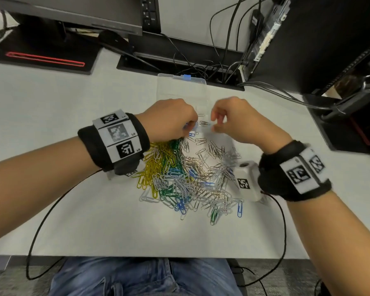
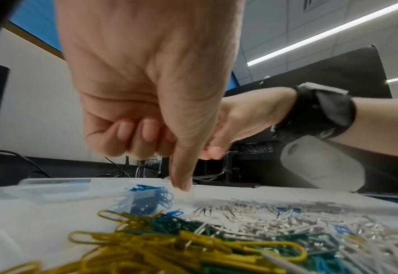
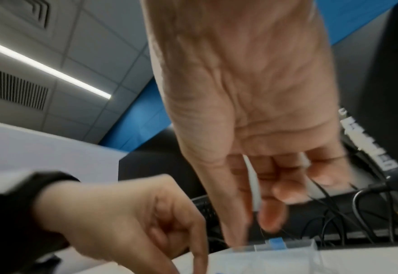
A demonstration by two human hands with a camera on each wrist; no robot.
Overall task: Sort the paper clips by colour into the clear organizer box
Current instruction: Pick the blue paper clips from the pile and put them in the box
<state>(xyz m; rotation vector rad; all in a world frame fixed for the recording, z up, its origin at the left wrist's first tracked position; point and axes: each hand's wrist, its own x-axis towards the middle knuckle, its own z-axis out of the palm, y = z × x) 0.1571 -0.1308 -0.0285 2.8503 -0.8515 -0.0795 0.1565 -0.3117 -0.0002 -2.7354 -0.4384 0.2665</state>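
A mixed pile of paper clips [image 1: 186,178] [image 2: 193,237] in yellow, green, blue and silver lies on the white table. Behind it stands the clear organizer box [image 1: 181,92] [image 2: 52,187] [image 3: 287,255] with a blue latch. My left hand [image 1: 189,124] [image 2: 183,185] hovers over a near compartment holding blue clips [image 2: 151,198]. Three of its fingers are curled into the palm and the thumb points down, with no clip visible at its tip. My right hand [image 1: 214,124] [image 3: 256,228] is blurred beside it, fingers loosely spread and empty, above some silver clips [image 1: 203,123].
A black monitor stand with a red outline [image 1: 41,54] sits at the back left. A tangle of cables [image 1: 201,67] runs behind the box, and a dark computer case [image 1: 329,39] stands at the right. Thin black wrist cables [image 1: 51,210] trail over the table's front edge.
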